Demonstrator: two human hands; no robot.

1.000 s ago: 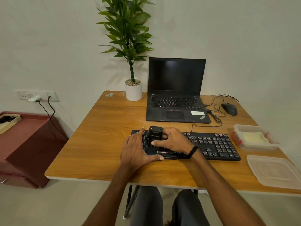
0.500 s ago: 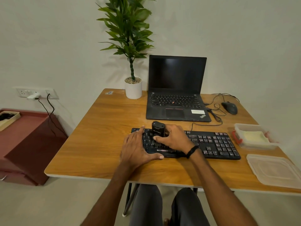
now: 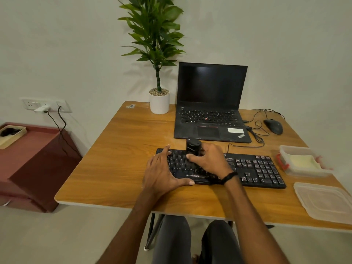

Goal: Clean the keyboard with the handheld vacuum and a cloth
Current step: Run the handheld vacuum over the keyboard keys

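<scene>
The handheld vacuum (image 3: 193, 147) stands upright on the left half of the keyboard (image 3: 253, 168), nozzle end down among the keys. It is a short, dark, rigid cylinder, probably light enough for one hand and smooth-sided, so a wrap around its lower body suits it best. The right hand (image 3: 210, 161) grips it there, fingers (image 3: 190, 156) curled round the barrel. The keyboard looks thin, stiff and apt to slide. The left hand (image 3: 162, 173) rests flat on its left end, fingers spread and thumb along the front edge, bracing it on the worktop (image 3: 118, 164). A pale folded thing (image 3: 302, 161), possibly the cloth, lies in an open container (image 3: 304, 173) just right of the keyboard.
</scene>
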